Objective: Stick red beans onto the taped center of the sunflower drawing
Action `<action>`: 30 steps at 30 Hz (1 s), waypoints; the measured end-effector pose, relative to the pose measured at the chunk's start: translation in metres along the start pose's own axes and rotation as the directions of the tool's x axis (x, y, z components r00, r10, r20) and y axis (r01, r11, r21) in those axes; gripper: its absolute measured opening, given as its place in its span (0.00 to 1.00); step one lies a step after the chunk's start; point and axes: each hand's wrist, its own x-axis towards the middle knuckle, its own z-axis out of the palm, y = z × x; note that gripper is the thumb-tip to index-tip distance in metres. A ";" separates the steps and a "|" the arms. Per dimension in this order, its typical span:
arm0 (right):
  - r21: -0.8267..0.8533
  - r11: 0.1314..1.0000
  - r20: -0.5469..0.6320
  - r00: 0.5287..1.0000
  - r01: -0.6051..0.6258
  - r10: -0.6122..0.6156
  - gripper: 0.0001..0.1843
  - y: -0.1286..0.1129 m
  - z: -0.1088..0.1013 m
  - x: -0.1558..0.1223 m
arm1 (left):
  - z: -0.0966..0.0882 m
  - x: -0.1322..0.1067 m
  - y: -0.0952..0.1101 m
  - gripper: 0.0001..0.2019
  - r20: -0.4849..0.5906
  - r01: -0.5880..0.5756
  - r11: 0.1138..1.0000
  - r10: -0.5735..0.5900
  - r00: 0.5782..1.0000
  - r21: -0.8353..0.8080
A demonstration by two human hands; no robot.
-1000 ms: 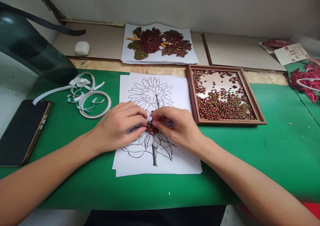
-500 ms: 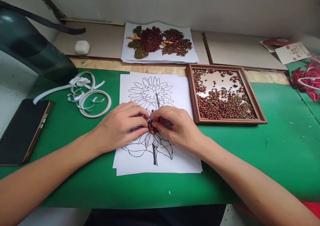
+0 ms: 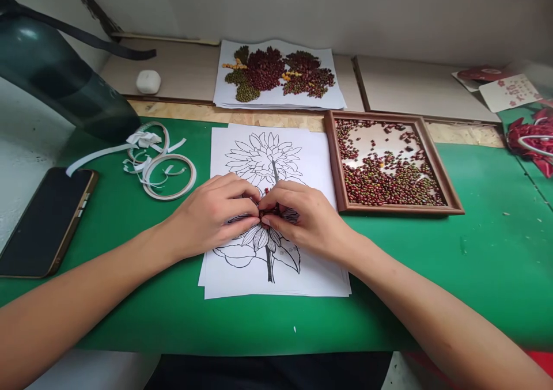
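Note:
Printed flower drawings in black outline cover a white sheet of paper (image 3: pixel 242 283), lying on other sheets. My left hand (image 3: pixel 218 211) and my right hand (image 3: pixel 309 214) meet over the centre of the lower flower, fingertips almost touching. Both are closed, with thumb and fingers drawn together; whatever they pinch is too small or hidden to name. A few dark red beans (image 3: pixel 266 190) show on the paper just above the fingertips. The flower's centre is mostly covered by my fingers. Right of the paper, a brown wooden frame tray (image 3: pixel 400 210) holds red and green beans.
At the back lies a sheet with a finished-looking bean picture (image 3: pixel 265 70). On the left are tape rolls (image 3: pixel 192 177) with white scraps, a phone (image 3: pixel 38 223), a dark bottle (image 3: pixel 60 73) and a white earbud case (image 3: pixel 148 82). Cards (image 3: pixel 510 92) lie at right.
The whole view has shifted slightly. My fingertips have drawn closer together over the flower's centre, covering more of the dark red patch there.

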 end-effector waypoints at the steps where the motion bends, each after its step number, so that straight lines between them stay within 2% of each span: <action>1: -0.001 1.000 0.002 1.000 -0.008 0.008 0.07 0.000 0.000 0.000 | 0.000 0.000 0.000 0.05 0.002 -0.002 1.000 0.002 1.000 0.006; 5: -0.005 1.000 0.031 0.999 -0.014 0.014 0.08 -0.002 -0.004 0.000 | 0.000 0.001 -0.001 0.04 -0.003 -0.015 1.000 0.015 1.000 0.008; 10: -0.066 0.998 0.089 0.996 0.015 -0.010 0.14 -0.005 -0.008 0.000 | 0.000 0.002 -0.001 0.04 -0.011 -0.012 1.000 0.012 1.000 -0.021; 24: -0.081 0.996 0.088 0.996 0.038 -0.031 0.13 -0.006 -0.006 0.001 | 0.000 0.001 -0.002 0.03 0.001 -0.015 1.000 0.016 1.000 -0.018; 27: -0.065 0.997 0.089 0.996 0.030 -0.025 0.13 -0.004 -0.007 0.001 | 0.000 0.001 -0.001 0.03 -0.002 -0.032 0.999 0.032 0.999 0.000; 30: 0.021 1.000 0.109 0.994 -0.004 0.002 0.12 -0.002 -0.010 0.001 | 0.000 0.001 0.000 0.04 -0.012 -0.058 0.998 0.058 0.998 0.039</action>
